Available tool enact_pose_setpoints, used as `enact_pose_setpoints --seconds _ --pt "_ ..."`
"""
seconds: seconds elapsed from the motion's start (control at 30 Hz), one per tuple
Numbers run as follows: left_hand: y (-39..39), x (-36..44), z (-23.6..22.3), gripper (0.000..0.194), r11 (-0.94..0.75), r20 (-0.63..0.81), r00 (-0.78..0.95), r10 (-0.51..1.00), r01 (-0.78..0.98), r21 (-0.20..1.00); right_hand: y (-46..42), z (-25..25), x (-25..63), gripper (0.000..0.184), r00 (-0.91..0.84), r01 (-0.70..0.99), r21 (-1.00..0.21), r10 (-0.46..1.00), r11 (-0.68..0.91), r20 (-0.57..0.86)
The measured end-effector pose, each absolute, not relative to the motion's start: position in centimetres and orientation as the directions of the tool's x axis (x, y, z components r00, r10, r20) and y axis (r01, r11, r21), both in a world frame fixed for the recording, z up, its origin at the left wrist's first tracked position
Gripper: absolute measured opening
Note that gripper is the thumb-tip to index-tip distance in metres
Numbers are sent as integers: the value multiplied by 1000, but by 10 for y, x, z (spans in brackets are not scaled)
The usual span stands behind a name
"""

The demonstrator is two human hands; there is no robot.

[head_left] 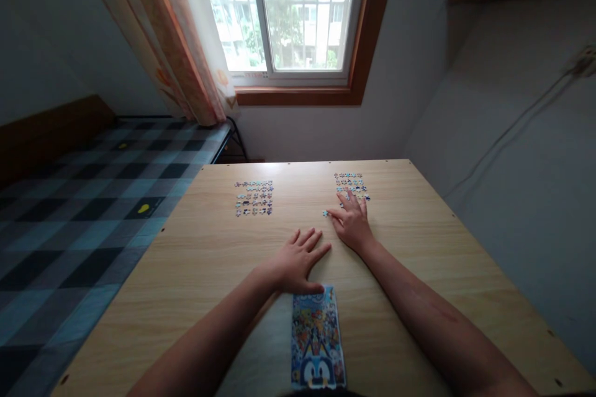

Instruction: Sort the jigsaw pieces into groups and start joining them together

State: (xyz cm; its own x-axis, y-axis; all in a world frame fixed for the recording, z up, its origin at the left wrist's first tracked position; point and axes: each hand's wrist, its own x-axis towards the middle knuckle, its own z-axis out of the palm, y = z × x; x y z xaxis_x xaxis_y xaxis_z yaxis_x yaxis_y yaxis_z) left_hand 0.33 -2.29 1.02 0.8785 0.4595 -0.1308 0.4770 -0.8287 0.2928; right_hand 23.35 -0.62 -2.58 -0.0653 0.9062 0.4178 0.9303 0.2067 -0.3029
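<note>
My left hand [300, 262] lies spread on the table, palm down. Its thumb touches or overlaps the top edge of a colourful picture sheet [318, 335] with a blue cartoon dog on it. My right hand [352, 221] reaches farther out, its fingers apart. By its thumb tip is a single light-blue jigsaw piece [325, 213], seemingly touched but not gripped. The other fingertips reach the lower edge of a block of jigsaw pieces [351, 182] laid in rows, hiding part of it. A second block of jigsaw pieces [254, 196] lies in rows to the left.
The wooden table [195, 273] has dark screw holes along its edges. To its left stands a bed [107, 198] with a checked cover. Beyond are a window [305, 12] and a curtain [158, 25]. A cable [503, 136] runs along the right wall.
</note>
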Motion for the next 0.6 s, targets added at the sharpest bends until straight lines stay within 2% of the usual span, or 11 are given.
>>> enact_pose_setpoints --seconds 0.33,0.6 --pt "-25 3 10 99 -826 -167 871 461 491 277 -7 -26 233 24 -74 943 -276 923 189 378" --pt "-29 2 15 103 -823 -181 873 452 487 292 -6 -33 235 26 -105 942 -251 909 220 404"
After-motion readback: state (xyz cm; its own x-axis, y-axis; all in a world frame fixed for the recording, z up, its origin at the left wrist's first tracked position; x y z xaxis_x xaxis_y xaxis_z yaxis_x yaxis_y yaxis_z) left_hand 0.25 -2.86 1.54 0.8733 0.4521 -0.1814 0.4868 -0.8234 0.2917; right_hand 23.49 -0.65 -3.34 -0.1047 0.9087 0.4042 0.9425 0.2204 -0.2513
